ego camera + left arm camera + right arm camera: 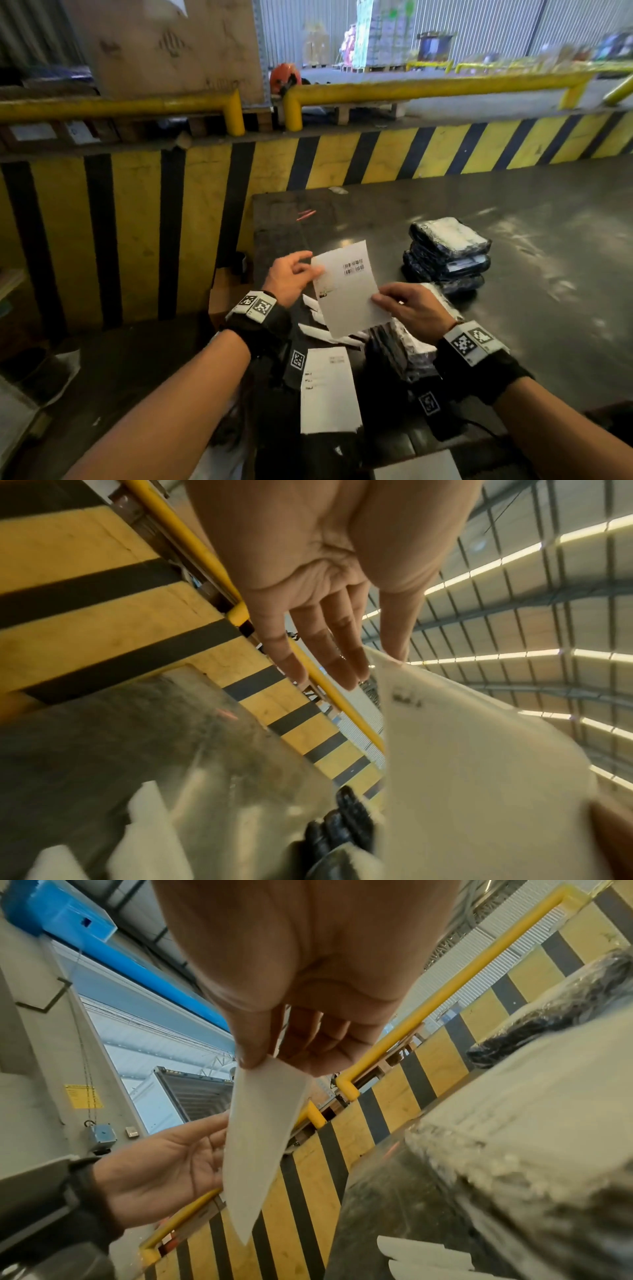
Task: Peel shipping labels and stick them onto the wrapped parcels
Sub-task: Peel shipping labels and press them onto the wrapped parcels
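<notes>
White paper with a small barcode in its upper corner, a rectangular shipping label sheet (346, 287), is what both hands have up in the air over the dark, scuffed grey desk (513, 212). Right hand (409, 306) pinches the sheet's right edge between thumb and fingers, and the right wrist view shows that pinch pretty clearly at the sheet's tip (265, 1123). Left hand (291, 275) is at the opposite edge with fingers mostly straight and relaxed; in the left wrist view the thumb and a finger meet the sheet's corner (462, 750), so it's a light touch rather than a real clamp, far as I can tell.

Under the hands lies another white label sheet (329, 390) flat on the desk's near end, with a few loose white backing strips (315, 330) scattered beside it. Just right of that sits a black parcel wrapped in shiny clear film (404, 353), partly hidden by the right wrist. Further back on the desk is a stack of black film-wrapped parcels (448, 255), well apart from the sheet being held.

Behind the desk runs a yellow-and-black striped barrier wall (137, 222) topped with a yellow tube railing (428, 89).
</notes>
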